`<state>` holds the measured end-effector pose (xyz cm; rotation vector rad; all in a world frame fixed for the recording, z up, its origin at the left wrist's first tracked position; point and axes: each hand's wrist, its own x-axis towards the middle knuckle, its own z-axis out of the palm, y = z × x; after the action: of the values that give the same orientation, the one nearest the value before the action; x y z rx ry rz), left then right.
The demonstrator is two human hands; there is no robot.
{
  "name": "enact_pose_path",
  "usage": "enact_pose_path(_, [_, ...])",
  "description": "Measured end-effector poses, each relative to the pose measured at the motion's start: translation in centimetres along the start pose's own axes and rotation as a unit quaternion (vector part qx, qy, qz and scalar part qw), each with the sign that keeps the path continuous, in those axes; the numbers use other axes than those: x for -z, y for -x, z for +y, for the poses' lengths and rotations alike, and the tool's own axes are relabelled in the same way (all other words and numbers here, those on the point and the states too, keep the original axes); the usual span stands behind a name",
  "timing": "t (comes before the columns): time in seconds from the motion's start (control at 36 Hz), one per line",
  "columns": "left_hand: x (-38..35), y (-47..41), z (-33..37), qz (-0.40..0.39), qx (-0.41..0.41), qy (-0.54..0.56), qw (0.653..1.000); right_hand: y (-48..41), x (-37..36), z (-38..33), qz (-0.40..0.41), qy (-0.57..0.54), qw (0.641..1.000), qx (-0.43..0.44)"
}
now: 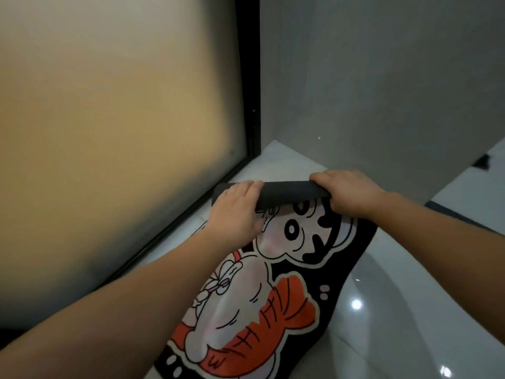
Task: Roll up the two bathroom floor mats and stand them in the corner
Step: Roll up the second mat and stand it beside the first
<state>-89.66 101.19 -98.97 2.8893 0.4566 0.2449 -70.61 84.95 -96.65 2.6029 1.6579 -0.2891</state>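
Note:
A black floor mat (273, 296) printed with a cartoon figure and an orange shrimp lies flat on the white tiles, running away from me. Its far end is curled over, so the dark underside shows as a short rolled strip (289, 191). My left hand (235, 212) presses on the left part of that curled end. On the right part, my right hand (347, 190) grips it with fingers wrapped over the fold. Only this one mat is in view.
A frosted glass door (114, 132) in a black frame stands on the left. A grey wall (382, 91) meets it at the corner (262, 154) just beyond the mat. Glossy white floor tiles (410, 310) stretch out to the right.

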Motion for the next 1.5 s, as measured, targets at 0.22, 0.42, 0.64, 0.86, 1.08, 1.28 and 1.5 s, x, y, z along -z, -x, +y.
enact_pose_path(0.22, [0.9, -0.6, 1.3, -0.044, 0.001, 0.007, 0.999, 3.4, 5.8, -1.7, 0.069, 0.008, 0.996, 0.062])
enact_pose_path(0.42, [3.6, 0.0, 0.9, -0.030, 0.001, 0.047, 0.998, 5.0, 6.8, -2.0, 0.051, 0.046, 0.993, 0.093])
enact_pose_path(0.64, [10.5, -0.1, -0.2, -0.126, -0.041, -0.027, 0.991, 4.3, 8.7, -2.9, 0.111, 0.073, 0.980, 0.150])
enact_pose_path(0.86, [13.9, 0.6, 0.5, -0.100, -0.047, -0.120, 0.987, 3.8, 10.5, -4.9, 0.149, 0.164, 0.962, 0.159])
enact_pose_path(1.08, [12.2, 1.4, 0.0, -0.109, -0.046, -0.169, 0.978, 4.1, 8.1, -6.6, 0.075, 0.195, 0.970, 0.123])
enact_pose_path(1.28, [12.0, 1.7, -0.8, -0.085, -0.044, -0.163, 0.982, 3.9, 8.4, -7.3, 0.112, 0.248, 0.950, 0.154])
enact_pose_path(1.5, [11.1, 2.9, -2.8, -0.089, -0.115, -0.081, 0.986, 3.9, 7.9, -8.2, 0.083, 0.217, 0.959, 0.163])
